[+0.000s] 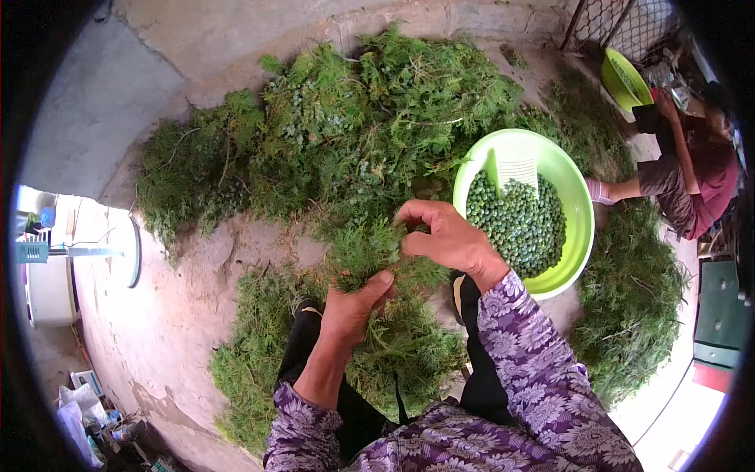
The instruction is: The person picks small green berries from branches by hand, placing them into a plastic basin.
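Note:
My left hand is closed round the base of a leafy evergreen sprig, its thumb pressed on the stems. At the sprig's right edge my right hand has thumb and forefinger bent together in a pinch; whatever lies between the tips is too small to make out. Just right of that hand stands a light green basin with a ribbed washboard panel. Many small round green seed cones lie in it. A large heap of cut evergreen branches spreads in front of both hands.
More evergreen branches lie around my feet and in a pile beyond the basin. At the right a person sits by another green basin. A white round-based stand and household clutter are at left.

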Demonstrator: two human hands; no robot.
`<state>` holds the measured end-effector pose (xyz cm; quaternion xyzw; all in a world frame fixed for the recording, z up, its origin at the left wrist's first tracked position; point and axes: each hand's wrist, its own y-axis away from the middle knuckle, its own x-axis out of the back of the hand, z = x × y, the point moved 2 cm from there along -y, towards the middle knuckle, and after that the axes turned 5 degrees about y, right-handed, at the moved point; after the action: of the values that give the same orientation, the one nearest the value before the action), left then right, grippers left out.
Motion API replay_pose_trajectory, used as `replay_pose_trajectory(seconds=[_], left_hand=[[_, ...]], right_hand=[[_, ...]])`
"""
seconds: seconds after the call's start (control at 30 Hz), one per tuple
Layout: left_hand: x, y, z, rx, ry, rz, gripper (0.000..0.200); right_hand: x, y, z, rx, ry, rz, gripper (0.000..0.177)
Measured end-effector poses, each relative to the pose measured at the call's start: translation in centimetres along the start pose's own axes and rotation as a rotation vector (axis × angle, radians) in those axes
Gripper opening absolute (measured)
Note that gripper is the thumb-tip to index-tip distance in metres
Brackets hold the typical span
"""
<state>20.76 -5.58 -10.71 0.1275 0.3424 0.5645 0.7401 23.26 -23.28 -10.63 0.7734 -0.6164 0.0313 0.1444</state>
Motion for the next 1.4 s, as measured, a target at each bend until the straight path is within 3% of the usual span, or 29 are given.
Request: replay_pose_trajectory(seconds=[0.07, 0.2, 0.27, 0.3, 0.37, 0.4, 0.5, 0.6, 0.63, 0.73, 0.77, 0.83, 0.9, 1.07, 1.3, 1.4], left_hand=[[0.1, -0.3, -0.2, -0.008, -0.032, 0.015, 0.021], [-0.3, -0.6, 0.0, -0.128, -0.038, 0.021, 0.018], [-0.3, -0.4, -0.3, -0.118, -0.054, 0.028, 0.017], [-0.2, -0.3, -0.4, -0.106, -0.068, 0.034, 0.016], [0.0, -0.4, -0.4, -0.102, -0.064, 0.057, 0.016], [0.1, -0.5, -0.5, -0.1, -0.062, 0.08, 0.016], [0.3, -1.0, -0.8, -0.135, -0.05, 0.109, 0.016], [0.6, -1.5, -1.2, -0.166, -0.038, 0.105, 0.016], [0.5, -1.5, -1.2, -0.168, -0.036, 0.107, 0.016], [0.4, -1.5, -1.0, -0.175, -0.054, 0.113, 0.016], [0.4, -1.5, -0.9, -0.159, -0.056, 0.113, 0.016], [0.2, -1.4, -0.8, -0.143, -0.058, 0.112, 0.015], [-0.1, -1.3, -0.7, -0.131, -0.045, 0.112, 0.009], [-0.3, -1.2, -1.1, -0.169, -0.195, 0.096, 0.009], [-0.1, -1.3, -1.2, -0.147, -0.21, 0.095, 0.008], [-0.3, -1.2, -0.9, -0.152, -0.188, 0.097, 0.008]], right_hand=[[-0.2, -0.3, 0.8, 0.013, 0.221, 0.204, 0.026], [-0.7, -0.3, 0.8, 0.003, 0.073, 0.31, 0.02], [0.4, -0.5, 0.8, -0.204, -0.506, 0.405, 0.012], [2.0, -0.5, 2.0, -0.246, -0.833, 0.274, 0.011], [2.6, -0.4, 1.6, -0.066, -1.155, 0.319, 0.013], [2.6, -0.2, 1.4, -0.067, -1.153, 0.318, 0.013], [1.9, 0.4, -0.6, -0.14, -1.072, 0.337, 0.009], [1.5, 0.4, -0.1, -0.03, -0.968, 0.072, 0.009], [1.5, 0.4, -0.3, -0.03, -0.967, 0.07, 0.009], [0.8, 0.8, -1.0, -0.15, -0.383, 0.027, 0.015], [0.4, 0.7, -0.9, -0.15, -0.384, 0.028, 0.015], [0.0, 0.5, -0.8, -0.006, -0.029, 0.108, 0.015], [-0.3, 0.4, -0.1, -0.073, 0.0, 0.112, 0.02], [-1.2, 0.3, 0.0, 0.028, 0.169, 0.138, 0.024], [-1.5, 0.5, -0.4, 0.035, 0.109, 0.15, 0.02], [-1.4, 0.6, -0.8, 0.056, 0.246, 0.186, 0.018]])
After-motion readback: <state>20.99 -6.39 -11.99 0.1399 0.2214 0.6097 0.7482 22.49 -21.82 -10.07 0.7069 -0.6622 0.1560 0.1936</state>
